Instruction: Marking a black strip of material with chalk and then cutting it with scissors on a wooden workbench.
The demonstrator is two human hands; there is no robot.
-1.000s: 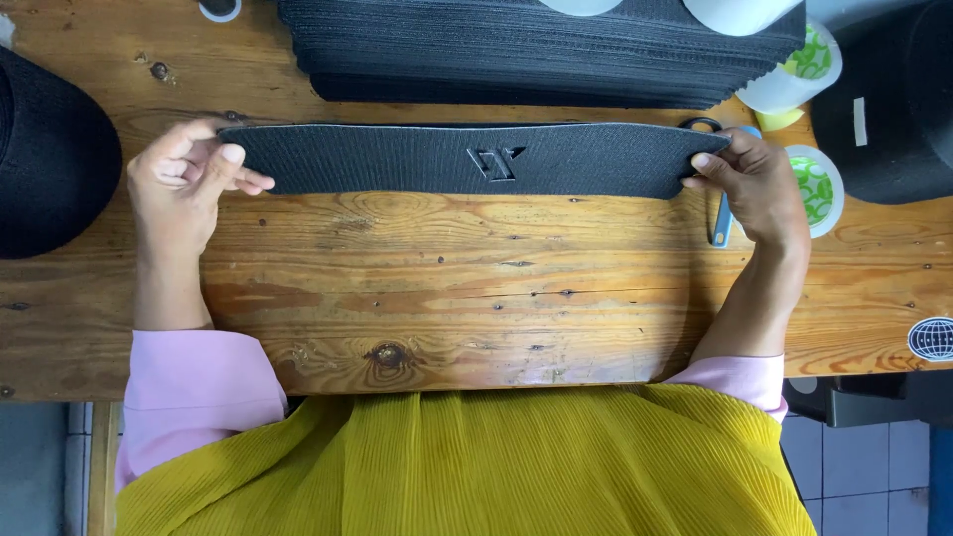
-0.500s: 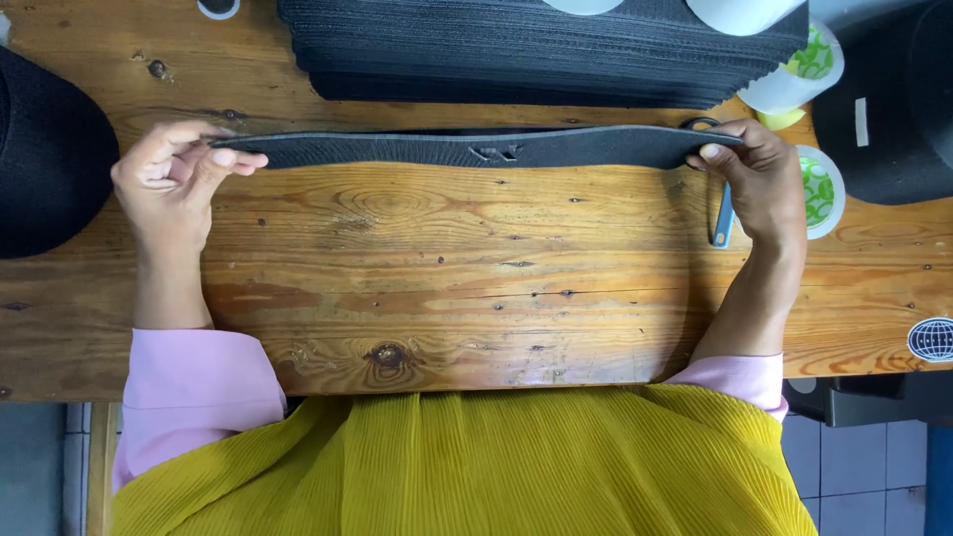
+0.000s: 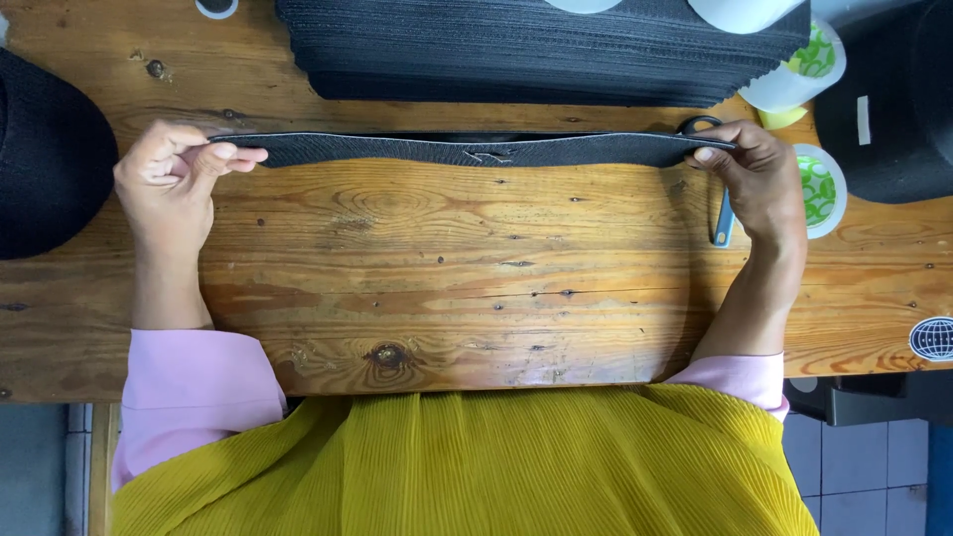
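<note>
A long black fabric strip (image 3: 467,150) with a small pale emblem near its middle is stretched across the wooden table (image 3: 476,288), lifted and tilted so I see it nearly edge-on. My left hand (image 3: 174,179) pinches its left end between thumb and fingers. My right hand (image 3: 754,179) grips the right end. Scissors (image 3: 717,179) lie on the table partly under my right hand, one loop and the blade tip showing.
A tall stack of black fabric pieces (image 3: 546,45) fills the far middle of the table. Black caps sit at the far left (image 3: 45,159) and far right (image 3: 893,99). Green-patterned tape rolls (image 3: 819,184) lie by my right hand. White rolls stand on the stack.
The strip was lying flat with its face up a second ago; both hands have lifted and tipped it so it now shows as a thin band, shifted slightly away from me.
</note>
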